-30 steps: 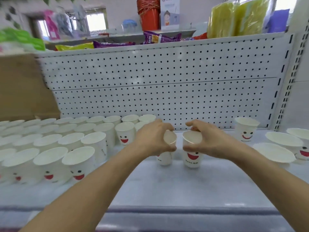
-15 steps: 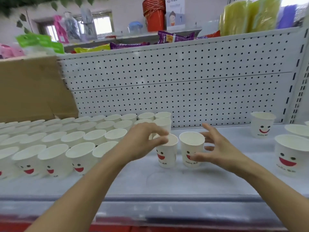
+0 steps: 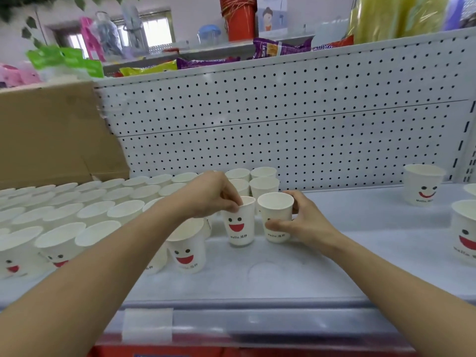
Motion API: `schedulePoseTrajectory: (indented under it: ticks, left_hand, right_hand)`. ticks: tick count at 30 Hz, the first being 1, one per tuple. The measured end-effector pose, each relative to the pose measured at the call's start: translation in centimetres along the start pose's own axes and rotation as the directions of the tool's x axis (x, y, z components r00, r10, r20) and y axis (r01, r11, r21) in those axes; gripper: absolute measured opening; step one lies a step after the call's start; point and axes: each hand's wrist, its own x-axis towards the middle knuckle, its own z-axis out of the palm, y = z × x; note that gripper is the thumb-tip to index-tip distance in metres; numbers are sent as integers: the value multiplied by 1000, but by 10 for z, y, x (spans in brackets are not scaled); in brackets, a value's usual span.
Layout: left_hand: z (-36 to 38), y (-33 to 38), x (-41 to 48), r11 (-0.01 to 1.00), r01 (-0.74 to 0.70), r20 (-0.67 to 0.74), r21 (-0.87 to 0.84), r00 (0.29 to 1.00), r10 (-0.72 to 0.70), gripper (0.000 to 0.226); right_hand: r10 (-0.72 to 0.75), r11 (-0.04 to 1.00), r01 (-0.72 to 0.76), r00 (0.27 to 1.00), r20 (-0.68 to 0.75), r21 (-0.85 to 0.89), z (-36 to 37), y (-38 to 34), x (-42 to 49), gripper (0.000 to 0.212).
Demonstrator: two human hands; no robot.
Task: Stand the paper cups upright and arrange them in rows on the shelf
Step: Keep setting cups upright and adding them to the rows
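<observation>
Shelf (image 3: 322, 266), white, backed by a perforated panel (image 3: 283, 119); all positions are given from that panel.

Hands: two in view. In front of the panel's middle, the left hand (image 3: 213, 195) pinches the rim of one paper cup (image 3: 239, 228) from above. The right hand (image 3: 301, 222) has thumb and fingers curled round the wall of a second cup (image 3: 275, 215). Both cups stand upright on the shelf, just beside each other.

Markings: the first cup shows two black eyes, a red smiling mouth and "Hello." followed by two Chinese characters. The same line shows on the second cup, below the thumb.

Other stock: a block of upright cups (image 3: 103, 207) in rows fills the shelf before the panel's left half and runs out of view, so no count is possible. Before the panel's right end are one whole cup (image 3: 422, 185) and a partly cropped cup (image 3: 465, 233), both with the smiling face. A cardboard box (image 3: 51, 135) stands left of the panel.
</observation>
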Motion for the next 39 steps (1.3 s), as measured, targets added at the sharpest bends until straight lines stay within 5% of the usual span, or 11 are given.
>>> schedulePoseTrajectory:
  ticks: [27,32,36,39]
  left_hand:
    - [7,-21,2,995,-8,-19,100,1000,9,10]
    - [1,1,-15,998,-28,-150,52,988,36,40]
    - [24,58,-29,950,-227,-400,-212,908,128,55]
    - [63,110,-12,881,-300,-301,-367,934,193,67]
  right_hand:
    - [14,994,-15,1000,-8,-109,27,16,5,64]
    - [-5,999,-1,994,-113,-48,17,1,-6,83]
    - [-252,968,224,873,-417,-116,-20,-20,-36,53]
    - [-460,885,319,707,-537,-338,-75,-25,-66,41]
